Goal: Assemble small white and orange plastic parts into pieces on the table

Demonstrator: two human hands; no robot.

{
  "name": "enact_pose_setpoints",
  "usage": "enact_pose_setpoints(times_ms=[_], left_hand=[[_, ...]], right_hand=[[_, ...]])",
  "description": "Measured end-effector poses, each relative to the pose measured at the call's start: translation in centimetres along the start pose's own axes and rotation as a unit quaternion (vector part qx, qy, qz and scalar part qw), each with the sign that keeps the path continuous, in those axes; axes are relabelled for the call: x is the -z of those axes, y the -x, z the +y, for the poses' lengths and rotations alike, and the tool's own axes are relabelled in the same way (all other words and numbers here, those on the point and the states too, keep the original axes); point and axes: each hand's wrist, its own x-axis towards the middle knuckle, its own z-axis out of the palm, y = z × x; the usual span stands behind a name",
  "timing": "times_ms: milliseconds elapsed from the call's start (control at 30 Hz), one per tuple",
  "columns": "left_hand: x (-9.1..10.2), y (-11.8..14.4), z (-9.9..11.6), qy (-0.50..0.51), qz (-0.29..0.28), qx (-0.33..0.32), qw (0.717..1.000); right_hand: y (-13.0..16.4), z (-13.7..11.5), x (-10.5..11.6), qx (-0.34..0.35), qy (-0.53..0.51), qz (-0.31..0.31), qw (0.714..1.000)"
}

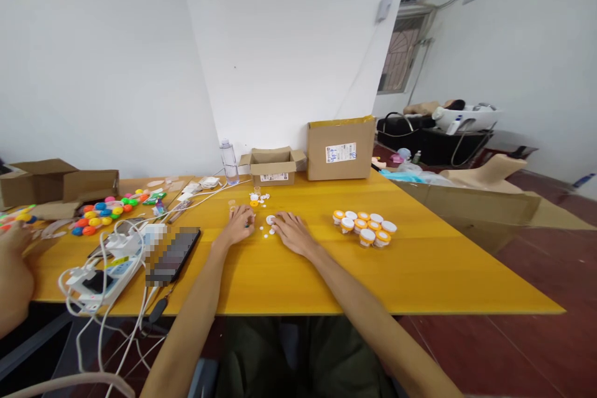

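Observation:
My left hand (pixel 239 225) rests on the yellow table with its fingers curled in; whatever they may hold is hidden. Just behind it stands a small clear cup (pixel 232 204). My right hand (pixel 293 231) lies palm down with its fingers stretched out, their tips touching a white round lid (pixel 270 219). Several small white discs (pixel 265 236) are scattered between the hands. Beyond them sit an orange ring-like lid (pixel 254 203) and a loose group of small white pieces (pixel 263 197). To the right, several clear little jars with white and orange lids (pixel 367 235) stand grouped together.
An open small carton (pixel 273 165), a larger closed box (pixel 340 149) and a clear bottle (pixel 228 163) stand along the wall. On the left are a power strip (pixel 112 280) with cables, a phone (pixel 175 255), colourful balls (pixel 96 217) and another person's arm (pixel 16 273).

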Motion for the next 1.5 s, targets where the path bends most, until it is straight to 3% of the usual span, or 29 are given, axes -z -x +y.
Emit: enact_pose_setpoints(times_ms=[133, 233, 400, 533, 633, 1100, 1267, 1500], left_hand=[[0.5, 0.2, 0.4, 0.020, -0.023, 0.001, 1.000], [0.8, 0.2, 0.8, 0.038, -0.006, 0.006, 0.999], [1.3, 0.1, 1.2, 0.068, 0.095, 0.026, 0.993], [1.4, -0.1, 1.1, 0.079, 0.176, 0.043, 0.980], [1.2, -0.2, 1.1, 0.074, 0.205, 0.042, 0.975], [0.4, -0.2, 1.3, 0.052, 0.121, -0.012, 0.991], [0.0, -0.1, 1.4, 0.043, 0.068, -0.027, 0.996], [-0.5, 0.3, 1.6, 0.013, -0.012, -0.051, 0.999]], right_hand=[[-0.1, 0.0, 0.2, 0.003, -0.016, 0.018, 1.000], [-0.1, 0.0, 0.4, 0.034, -0.030, 0.045, 0.998], [0.1, -0.6, 0.5, 0.065, -0.024, 0.032, 0.997], [0.2, -0.8, -0.5, 0.019, 0.004, 0.027, 0.999], [-0.2, -0.7, -1.5, -0.016, 0.015, 0.020, 1.000], [-4.4, -1.7, -3.5, -0.043, -0.013, 0.015, 0.999], [-2.3, -0.6, -3.2, -0.008, -0.055, 0.071, 0.996], [0.4, -0.5, -1.9, -0.022, -0.025, 0.027, 0.999]])
